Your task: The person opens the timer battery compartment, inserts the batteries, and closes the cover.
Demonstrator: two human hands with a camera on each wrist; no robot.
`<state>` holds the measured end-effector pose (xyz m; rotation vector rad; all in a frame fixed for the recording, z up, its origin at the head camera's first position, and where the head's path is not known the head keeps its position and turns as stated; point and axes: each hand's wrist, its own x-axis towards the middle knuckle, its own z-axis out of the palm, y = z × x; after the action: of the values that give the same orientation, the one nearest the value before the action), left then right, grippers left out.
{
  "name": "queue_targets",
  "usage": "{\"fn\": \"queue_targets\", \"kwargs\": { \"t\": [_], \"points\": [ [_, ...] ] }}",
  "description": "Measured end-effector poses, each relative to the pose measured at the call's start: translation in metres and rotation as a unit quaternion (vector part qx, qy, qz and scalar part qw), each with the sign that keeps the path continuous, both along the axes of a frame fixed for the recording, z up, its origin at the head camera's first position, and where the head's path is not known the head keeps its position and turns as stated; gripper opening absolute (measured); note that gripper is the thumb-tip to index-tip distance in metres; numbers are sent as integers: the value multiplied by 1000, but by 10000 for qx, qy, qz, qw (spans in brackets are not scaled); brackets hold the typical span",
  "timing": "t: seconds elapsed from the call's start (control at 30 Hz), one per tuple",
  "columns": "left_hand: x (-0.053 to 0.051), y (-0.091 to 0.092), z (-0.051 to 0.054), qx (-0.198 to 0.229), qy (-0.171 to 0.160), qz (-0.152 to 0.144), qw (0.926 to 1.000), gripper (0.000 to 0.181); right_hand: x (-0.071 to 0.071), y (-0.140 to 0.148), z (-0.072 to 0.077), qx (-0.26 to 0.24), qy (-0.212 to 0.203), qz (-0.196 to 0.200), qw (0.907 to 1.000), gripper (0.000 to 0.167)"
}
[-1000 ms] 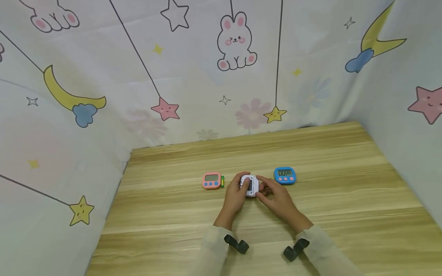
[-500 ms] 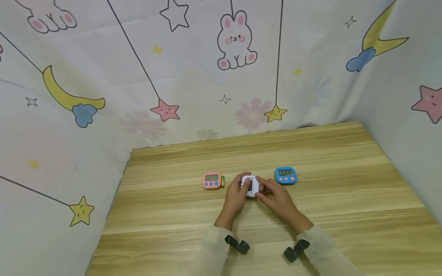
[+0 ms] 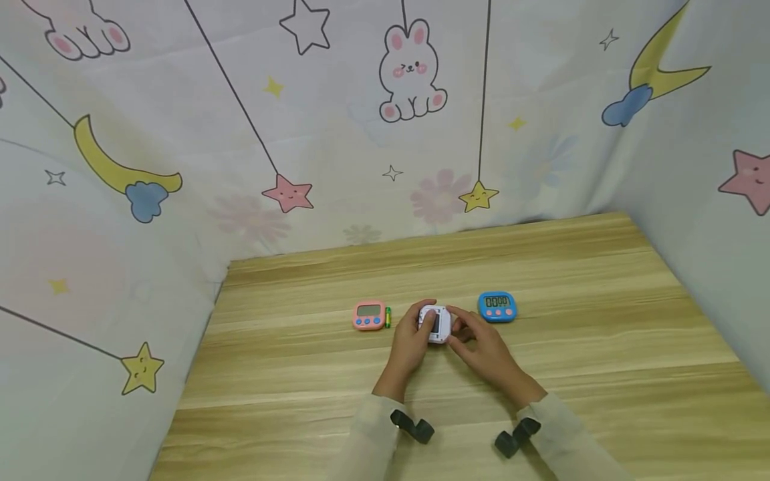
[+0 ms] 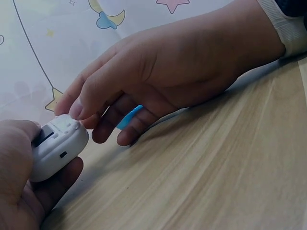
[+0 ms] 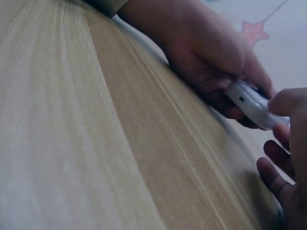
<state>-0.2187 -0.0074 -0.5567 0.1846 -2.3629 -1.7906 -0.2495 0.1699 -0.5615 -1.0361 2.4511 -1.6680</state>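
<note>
Since the white device (image 3: 444, 325) is small and appears to have a hard plastic shell, it should handle as light and stiff, with hardly any give under a squeeze. Smooth sides may make it a little slippery, and a drop could crack or scuff it, though I would not call it truly delicate. Its thick side edges look the best place to take hold, with the thumb on the broad face for steadiness.

Clamped on the device from one side, the left grip (image 3: 409, 342) lays its thumb across the upturned face and tucks fingers underneath. On the opposite edge, the right grip (image 3: 486, 344) has thumb and forefinger in what looks like a light pinch, the other fingers loosely bent and apart from it. The device sits to the left of the blue timer (image 3: 497, 306), slightly nearer the person, and seems raised off the tabletop (image 3: 301, 374).

It is white, with rounded corners, small raised details, a dark rectangle partly under the thumb, whose depth I cannot tell, and a tiny dark slot in its side. Its underside is hidden.
</note>
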Motion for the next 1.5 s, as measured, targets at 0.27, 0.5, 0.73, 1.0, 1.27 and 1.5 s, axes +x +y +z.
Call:
{"fn": "queue_targets", "kwargs": {
  "t": [0.27,0.5,0.73,1.0,1.27,1.5],
  "points": [
    [1,-1,1,121,57,-83,9999,30,2,1,2,79,-135,-68,9999,48],
    [1,-1,1,205,44,-182,9996,29,1,2,-1,178,-448,-127,9988,43],
    [0,0,2,238,-24,-244,9994,30,-2,5,0,104,-575,-118,9982,40],
    [0,1,2,234,-44,-294,9993,29,-4,5,0,120,-974,-151,9951,41],
    [-5,3,1,274,-107,-254,9992,28,-9,8,12,-5,-1751,-91,9845,39],
    [-9,5,1,311,-95,-226,9992,28,-18,12,6,-159,-1941,-3,9809,42]
  ]
}}
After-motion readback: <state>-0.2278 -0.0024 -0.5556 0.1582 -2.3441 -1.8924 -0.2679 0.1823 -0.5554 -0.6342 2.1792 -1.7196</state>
